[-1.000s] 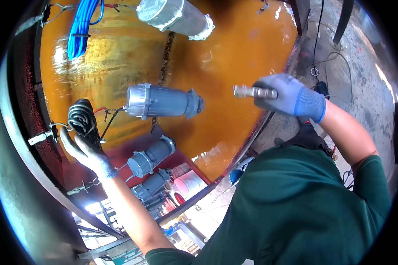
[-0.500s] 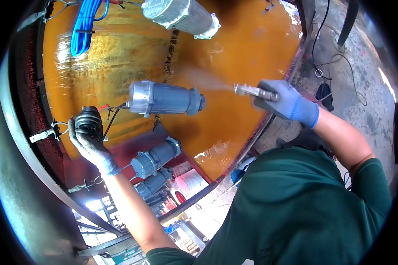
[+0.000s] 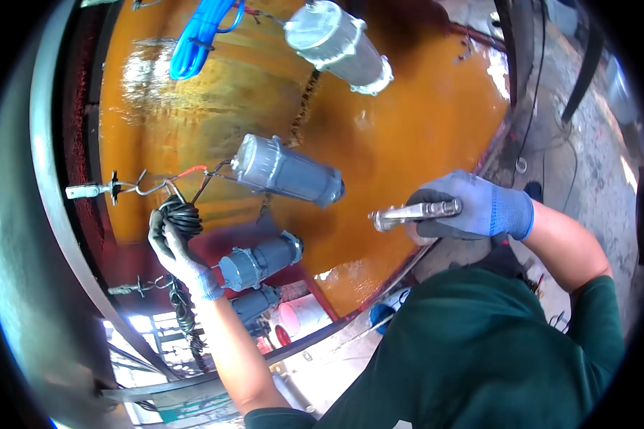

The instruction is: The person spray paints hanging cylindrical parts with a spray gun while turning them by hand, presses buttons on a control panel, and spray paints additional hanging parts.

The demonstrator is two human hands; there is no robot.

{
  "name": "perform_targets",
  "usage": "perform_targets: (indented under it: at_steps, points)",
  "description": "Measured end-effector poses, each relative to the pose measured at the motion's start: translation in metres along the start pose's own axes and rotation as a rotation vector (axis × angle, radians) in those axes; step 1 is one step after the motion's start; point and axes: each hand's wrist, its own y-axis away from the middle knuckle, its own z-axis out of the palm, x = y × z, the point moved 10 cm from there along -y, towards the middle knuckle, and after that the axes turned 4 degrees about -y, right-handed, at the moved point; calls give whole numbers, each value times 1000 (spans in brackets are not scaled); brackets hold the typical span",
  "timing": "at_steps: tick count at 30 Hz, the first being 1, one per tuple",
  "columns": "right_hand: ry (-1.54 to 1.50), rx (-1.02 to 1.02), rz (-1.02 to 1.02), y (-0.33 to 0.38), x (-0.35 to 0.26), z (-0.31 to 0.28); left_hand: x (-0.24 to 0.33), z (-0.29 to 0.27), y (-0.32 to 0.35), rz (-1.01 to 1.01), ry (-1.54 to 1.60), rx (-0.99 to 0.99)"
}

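My right hand, in a blue and dark grey work glove, is wrapped round a metal spray gun whose nozzle end points left. No spray shows at its tip. My left hand, gloved too, has its fingers closed on a coil of black cable. A cylindrical grey motor or pump housing hangs between the hands, apart from the gun, tilted with its far right end lower. Black and red leads join its left end to the coil and a hook.
Behind it stands an orange-coated, wet-looking panel with a dark vertical seam. Similar grey housings hang before and after it. A blue cable bundle hangs at the upper left. A white bucket stands low; hoses lie right.
The spray mist has gone. The spray gun and my right hand have come lower. The coil in my left hand has moved right and down, and the middle housing has swung right and tilted.
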Motion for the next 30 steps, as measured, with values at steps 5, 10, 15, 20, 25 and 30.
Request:
perform_targets:
  at_steps: [5, 10, 15, 20, 25, 30]
  points:
    - [134, 382, 107, -17, -22, -52, -1, -24, 17, -47, 45, -43]
    - [147, 151, -137, -25, -64, -18, -10, -51, 31, 24, -71, 37]
    - [114, 428, 78, -22, -50, -46, -68, -80, 36, -128, 65, 112]
    - [298, 224, -101, -8, -66, -22, -89, -86, 20, -62, -198, 87]
    - [171, 331, 41, 2, -63, -42, -132, -92, 0, -90, -162, 104]
    - [168, 296, 78, 4, -61, -44, -133, -88, -7, -34, -388, 115]
